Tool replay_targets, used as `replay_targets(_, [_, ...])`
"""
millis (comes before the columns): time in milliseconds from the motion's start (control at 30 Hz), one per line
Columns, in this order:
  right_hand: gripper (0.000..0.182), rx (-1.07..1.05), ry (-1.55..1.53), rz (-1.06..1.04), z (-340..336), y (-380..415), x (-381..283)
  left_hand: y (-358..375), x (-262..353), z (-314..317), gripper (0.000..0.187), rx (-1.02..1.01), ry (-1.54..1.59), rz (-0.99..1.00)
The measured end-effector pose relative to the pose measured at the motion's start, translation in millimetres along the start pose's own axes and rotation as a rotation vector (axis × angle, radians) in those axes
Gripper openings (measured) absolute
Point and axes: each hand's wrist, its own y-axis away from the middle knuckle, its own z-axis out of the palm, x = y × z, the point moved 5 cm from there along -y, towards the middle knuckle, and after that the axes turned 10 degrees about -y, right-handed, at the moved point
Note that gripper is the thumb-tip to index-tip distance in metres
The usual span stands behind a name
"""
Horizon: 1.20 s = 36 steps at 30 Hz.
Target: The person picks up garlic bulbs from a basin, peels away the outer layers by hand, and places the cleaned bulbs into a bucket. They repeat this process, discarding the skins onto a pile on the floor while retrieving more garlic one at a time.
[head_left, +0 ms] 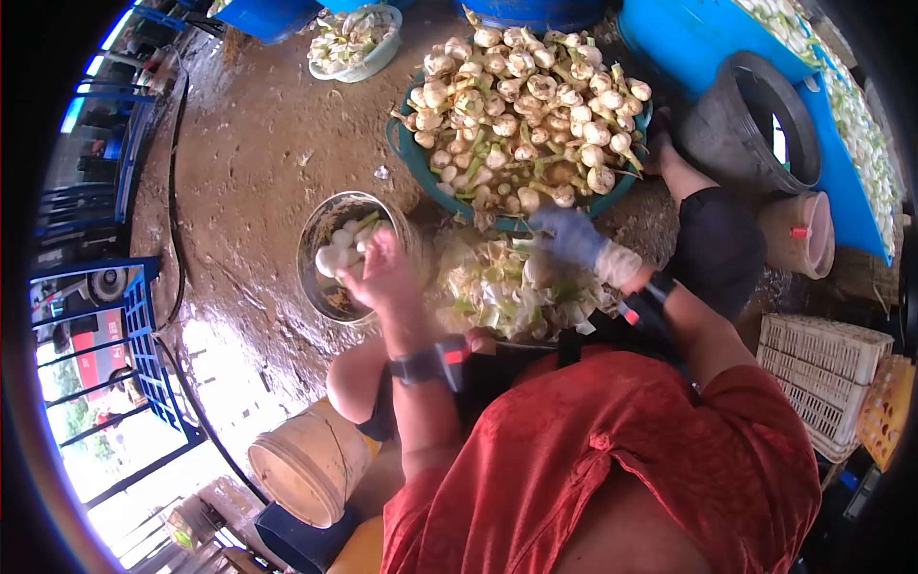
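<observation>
My left hand (381, 270) is bare and over the right rim of a round metal pot (308, 237), its fingers apart. Peeled white garlic bulbs (335, 256) lie in the pot beside my fingertips. My right hand (568, 237) wears a blue glove and is smeared by motion, so I cannot tell what it holds. It sits at the near rim of a wide green tub (411, 172) heaped with unpeeled garlic bulbs (524, 100) with short stems. Below and left of the glove, pale skins and green trimmings (507, 287) form a pile between my legs.
A pale basin (368, 65) of trimmings stands on the muddy floor (244, 143) at the back left. To the right are a grey bucket (712, 129), a pinkish bucket (818, 230) and white crates (813, 373). A lidded bucket (298, 474) lies at my lower left.
</observation>
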Motion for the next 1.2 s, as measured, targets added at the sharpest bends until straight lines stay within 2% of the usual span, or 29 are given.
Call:
replay_targets(33, [0.025, 0.137, -0.016, 0.102, -11, -18, 18, -16, -12, -8, 0.054, -0.250, -0.139, -0.065])
replay_targets(67, [0.027, 0.163, 0.172, 0.168, -15, -36, 34, -22, -25, -8, 0.052, -0.498, -0.278, -0.128])
replay_targets(100, [0.029, 0.185, 0.356, 0.236, -16, -50, 49, -16, -32, -5, 0.052, -0.497, -0.281, -0.125])
replay_targets(167, [0.035, 0.145, 0.390, 0.307, 0, -63, 78, 5, -52, 6, 0.034, -0.608, -0.533, -0.097])
replay_targets(200, [0.035, 0.118, 0.511, 0.342, 6, -66, 83, -1, -57, 2, 0.034, -0.608, -0.534, -0.091])
replay_targets(233, [0.035, 0.093, 0.633, 0.377, 8, -69, 88, -9, -67, -2, 0.028, -0.661, -0.591, -0.149])
replay_targets(267, [0.031, 0.038, 0.580, 0.356, 6, -78, 89, -4, -75, 2, 0.023, -0.715, -0.646, -0.207])
replay_targets(300, [0.031, 0.040, 0.582, 0.353, 6, -83, 88, 4, -77, 0, 0.020, -0.578, -0.828, -0.128])
replay_targets(367, [0.027, 0.171, 0.185, 0.277, 4, -86, 84, -3, -87, -11, 0.026, -0.608, -0.978, -0.141])
replay_targets(400, [0.021, 0.338, -0.388, 0.154, 1, -83, 70, 1, -92, -11, 0.026, -0.602, -0.963, -0.147])
replay_targets(433, [0.017, 0.381, -0.764, 0.171, 1, -70, 62, 7, -99, -12, 0.032, -0.618, -1.084, -0.177])
replay_targets(500, [0.019, 0.377, -1.202, 0.357, 2, -53, 22, 16, -109, -18, 0.039, -0.633, -1.207, -0.208])
replay_targets(567, [0.025, 0.193, -1.210, 0.482, -2, -39, -15, 26, -122, -18, 0.049, -0.753, -1.239, -0.269])
replay_targets(600, [0.033, 0.205, -0.866, 0.190, 0, -38, -17, 31, -126, -13, 0.053, -0.868, -1.128, -0.332])
replay_targets(633, [0.033, 0.208, -0.865, 0.184, 2, -39, -15, 33, -126, -12, 0.053, -0.874, -1.128, -0.328])
replay_targets(733, [0.037, 0.294, -0.979, 0.164, 0, -39, -18, 42, -119, -3, 0.054, -0.896, -1.209, -0.035])
replay_targets(767, [0.038, 0.288, -0.887, 0.213, -3, -37, -20, 39, -122, -6, 0.054, -0.903, -1.208, -0.035])
replay_targets(833, [0.046, 0.275, -0.700, 0.317, -10, -33, -29, 40, -120, -4, 0.060, -1.052, -1.573, 0.786])
replay_targets(867, [0.043, 0.284, -0.746, 0.341, -14, -29, -43, 44, -119, -4, 0.065, -1.044, -1.524, 0.915])
replay_targets(900, [0.043, 0.289, -0.745, 0.341, -14, -27, -44, 43, -120, -5, 0.065, -1.049, -1.521, 0.915])
replay_targets(1000, [0.037, 0.292, -0.836, 0.355, -15, -23, -51, 41, -115, -6, 0.061, -0.955, -1.484, 0.550])
replay_targets(1200, [0.028, 0.227, -0.794, 0.290, -20, -17, -46, 49, -109, -3, 0.061, -0.902, -1.495, 0.388])
